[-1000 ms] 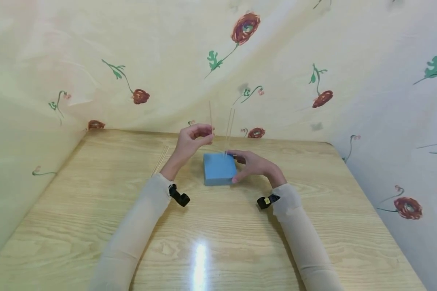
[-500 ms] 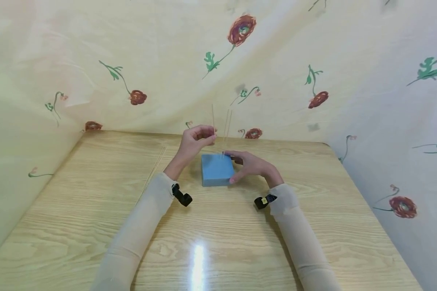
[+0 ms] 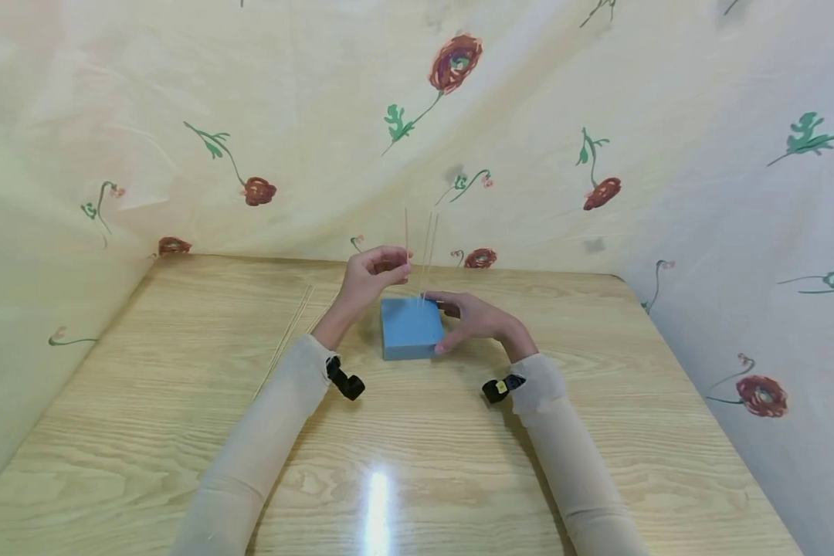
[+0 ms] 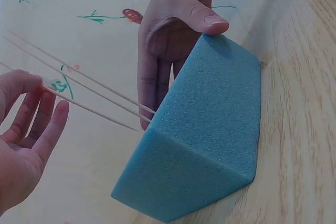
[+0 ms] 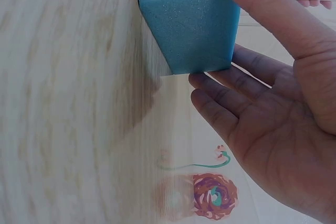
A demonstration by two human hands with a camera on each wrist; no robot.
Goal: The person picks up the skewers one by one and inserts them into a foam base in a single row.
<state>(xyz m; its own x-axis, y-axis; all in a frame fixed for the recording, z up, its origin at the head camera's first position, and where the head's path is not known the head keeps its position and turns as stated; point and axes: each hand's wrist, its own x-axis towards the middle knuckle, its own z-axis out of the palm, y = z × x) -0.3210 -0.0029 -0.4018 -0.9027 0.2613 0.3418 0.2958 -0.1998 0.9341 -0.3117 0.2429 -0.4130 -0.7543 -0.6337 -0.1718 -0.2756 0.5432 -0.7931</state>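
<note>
A blue foam block (image 3: 411,328) lies on the wooden table, with two thin wooden skewers (image 3: 428,247) standing upright in its top. My right hand (image 3: 483,316) grips the block, thumb on the near side and fingers along the far side; the right wrist view shows the fingertips against the foam (image 5: 194,35). Between thumb and fingertips, my left hand (image 3: 371,279) pinches another wooden skewer (image 4: 100,112), held upright over the block. Its pointed lower end is close to the block's top and looks just apart from it in the left wrist view.
Several loose skewers (image 3: 282,343) lie on the table (image 3: 667,432) beside and partly behind my left forearm. A flower-printed cloth (image 3: 306,139) hangs behind the table and along its sides. Each wrist carries a black strap-on camera (image 3: 347,380).
My left hand has lowered slightly, bringing the pinched skewer down and a bit nearer the standing pair. The right hand keeps its grip on the block. The head view has shifted a little.
</note>
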